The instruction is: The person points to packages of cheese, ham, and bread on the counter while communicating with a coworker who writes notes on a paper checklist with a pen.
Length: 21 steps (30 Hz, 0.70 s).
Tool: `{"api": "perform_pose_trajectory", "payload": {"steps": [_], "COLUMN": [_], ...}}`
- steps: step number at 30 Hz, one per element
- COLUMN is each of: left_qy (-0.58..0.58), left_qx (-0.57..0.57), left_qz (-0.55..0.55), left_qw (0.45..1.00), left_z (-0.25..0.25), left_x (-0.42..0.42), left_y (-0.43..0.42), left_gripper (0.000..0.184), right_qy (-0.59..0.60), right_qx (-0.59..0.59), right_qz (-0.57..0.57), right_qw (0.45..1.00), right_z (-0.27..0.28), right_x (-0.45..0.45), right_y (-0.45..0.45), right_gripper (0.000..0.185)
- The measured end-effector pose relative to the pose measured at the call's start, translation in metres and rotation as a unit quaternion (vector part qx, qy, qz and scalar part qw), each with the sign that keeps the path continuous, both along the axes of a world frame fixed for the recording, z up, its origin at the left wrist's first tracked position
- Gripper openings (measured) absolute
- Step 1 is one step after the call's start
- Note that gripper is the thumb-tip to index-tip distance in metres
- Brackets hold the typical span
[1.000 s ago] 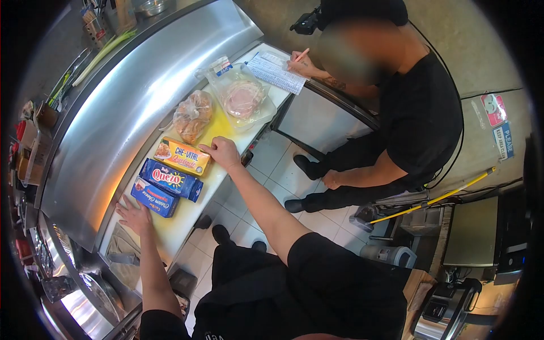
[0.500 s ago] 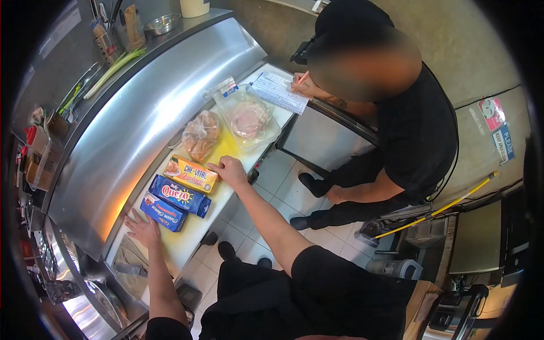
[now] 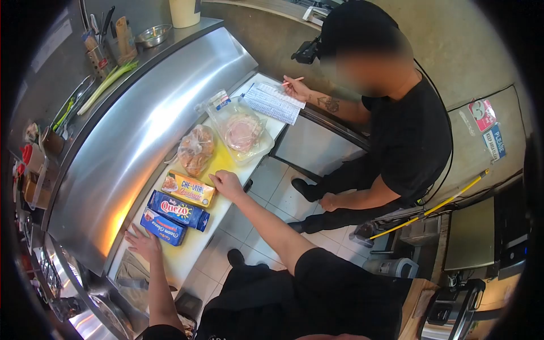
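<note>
My left hand [image 3: 143, 243] rests on the white counter with its fingers spread, just below a blue cream cheese box [image 3: 164, 226]. Beside that box lie a dark blue Quezo pack [image 3: 178, 209] and a yellow-orange Che-Vital box [image 3: 188, 189]. My right hand [image 3: 226, 185] is at the right end of the yellow-orange box, fingers curled, thumb close to its corner; whether it holds anything is hidden. Beyond are a clear bag of brown food [image 3: 196, 149] and a clear package of sliced meat [image 3: 242, 131].
A co-worker [image 3: 411, 122] in black stands at the right, holding a pen over written sheets [image 3: 273, 102] on the counter. A folded cloth [image 3: 132, 276] lies near my left forearm. Leeks [image 3: 107, 88] and a metal bowl [image 3: 153, 35] sit on the upper shelf.
The view has shifted. The co-worker's pen hand has lifted off the paper, and the co-worker's head is raised. My hands keep their places by the packages.
</note>
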<state>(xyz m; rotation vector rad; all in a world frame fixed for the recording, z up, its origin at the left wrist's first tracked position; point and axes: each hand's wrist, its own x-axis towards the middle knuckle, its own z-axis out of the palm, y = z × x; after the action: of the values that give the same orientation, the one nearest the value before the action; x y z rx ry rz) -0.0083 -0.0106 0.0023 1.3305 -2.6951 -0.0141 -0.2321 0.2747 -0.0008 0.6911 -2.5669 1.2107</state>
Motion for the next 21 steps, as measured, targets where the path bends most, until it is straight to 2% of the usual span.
{"api": "perform_pose_trajectory", "payload": {"steps": [1, 2, 3, 5, 7, 8, 9, 11, 13, 14, 16, 17, 19, 21], "left_qy": [0.001, 0.001, 0.001, 0.001, -0.007, 0.001, 0.006, 0.004, 0.011, 0.019, 0.024, 0.034, 0.045, 0.080], "left_qx": [0.003, 0.000, -0.004, 0.001, 0.000, -0.007, -0.014, -0.016, -0.018, -0.013, -0.006, -0.009, -0.011, 0.014], "left_qz": [-0.002, -0.010, -0.017, -0.018, -0.020, -0.026, -0.029, -0.031, -0.031, -0.028, -0.025, -0.032, -0.030, -0.021], "left_qw": [1.000, 1.000, 1.000, 1.000, 1.000, 1.000, 0.999, 0.999, 0.999, 0.999, 0.999, 0.999, 0.998, 0.996], "left_z": [0.002, 0.003, 0.003, 0.001, 0.000, -0.003, -0.005, -0.008, -0.006, -0.004, -0.002, -0.001, -0.002, -0.005], "left_x": [-0.001, 0.000, 0.002, 0.002, 0.001, 0.000, 0.004, 0.006, 0.003, 0.003, 0.001, 0.002, 0.002, 0.004], "left_y": [-0.001, 0.000, 0.001, 0.000, -0.003, -0.004, -0.003, -0.004, -0.005, -0.004, -0.001, -0.001, -0.001, -0.003], "left_gripper": [0.064, 0.064, 0.065, 0.065, 0.065, 0.066, 0.066, 0.066, 0.065, 0.065, 0.065, 0.065, 0.066, 0.067], "right_qy": [0.001, -0.221, -0.431, -0.443, -0.464, -0.436, -0.358, -0.319, -0.246, -0.247, -0.045, -0.048, -0.074, -0.078], "right_qx": [0.003, -0.070, -0.140, -0.110, -0.148, -0.174, -0.176, -0.192, -0.116, -0.116, 0.063, 0.065, 0.147, 0.145], "right_qz": [-0.002, 0.066, 0.129, 0.171, 0.134, 0.098, 0.016, -0.117, -0.194, -0.193, -0.199, -0.197, -0.186, -0.192], "right_qw": [1.000, 0.970, 0.882, 0.873, 0.863, 0.877, 0.917, 0.921, 0.943, 0.942, 0.977, 0.977, 0.969, 0.968], "right_z": [0.006, 0.011, 0.024, 0.070, 0.106, 0.119, 0.120, 0.126, 0.119, 0.112, 0.098, 0.091, 0.086, 0.077], "right_x": [-0.003, -0.007, -0.008, -0.014, -0.041, -0.061, -0.082, -0.132, -0.176, -0.196, -0.223, -0.230, -0.245, -0.261], "right_y": [0.002, 0.011, 0.021, 0.048, 0.089, 0.112, 0.135, 0.179, 0.214, 0.228, 0.248, 0.253, 0.256, 0.257], "right_gripper": [0.037, 0.031, 0.026, 0.020, 0.022, 0.028, 0.034, 0.044, 0.043, 0.043, 0.038, 0.038, 0.031, 0.028]}}
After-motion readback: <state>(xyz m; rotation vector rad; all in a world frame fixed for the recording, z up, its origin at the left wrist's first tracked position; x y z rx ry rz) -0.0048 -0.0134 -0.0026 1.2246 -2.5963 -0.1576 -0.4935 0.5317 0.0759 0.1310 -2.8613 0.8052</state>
